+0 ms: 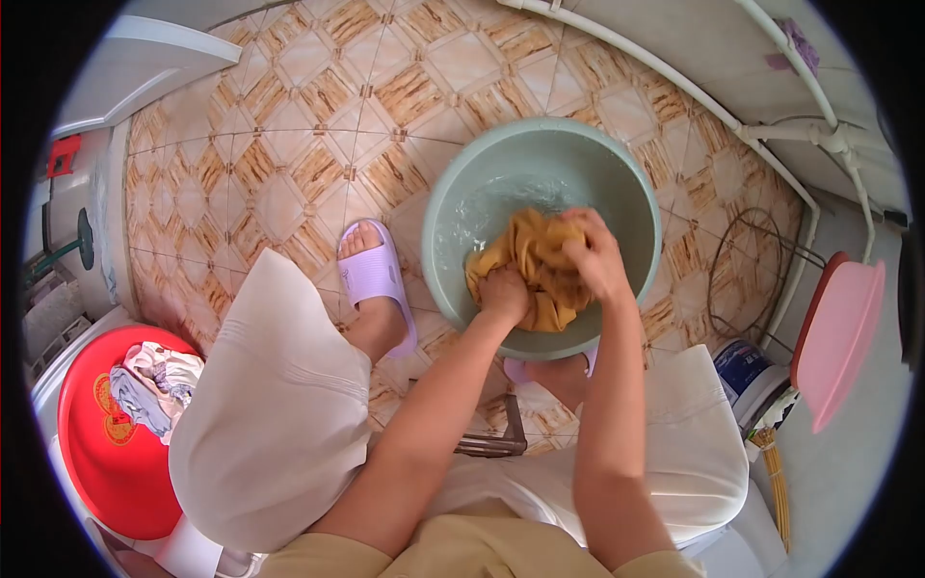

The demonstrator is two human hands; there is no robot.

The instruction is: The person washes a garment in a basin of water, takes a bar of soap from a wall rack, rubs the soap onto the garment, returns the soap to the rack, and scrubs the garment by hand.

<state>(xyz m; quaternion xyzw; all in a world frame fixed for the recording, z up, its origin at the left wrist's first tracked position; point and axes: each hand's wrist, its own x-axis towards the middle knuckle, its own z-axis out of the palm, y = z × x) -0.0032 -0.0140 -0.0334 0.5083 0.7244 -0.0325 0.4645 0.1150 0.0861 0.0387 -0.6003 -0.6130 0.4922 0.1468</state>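
Observation:
A mustard-yellow cloth (530,252), perhaps a garment, lies bunched up in a grey-green plastic basin (445,207) with clear water (501,196) in it. My left hand (506,292) presses into the lower left of the cloth, its fingers partly hidden in the folds. On the right side, my right hand (595,255) grips the upper part of the same cloth with bent fingers. Both hands are inside the basin's rim, close together.
The basin stands on a patterned tile floor (289,144) between my feet in purple slippers (374,275). A red basin (106,462) with crumpled clothes (159,385) is at the left. At the right are a pink basin (843,337), a bucket (747,376) and white wall pipes (665,67).

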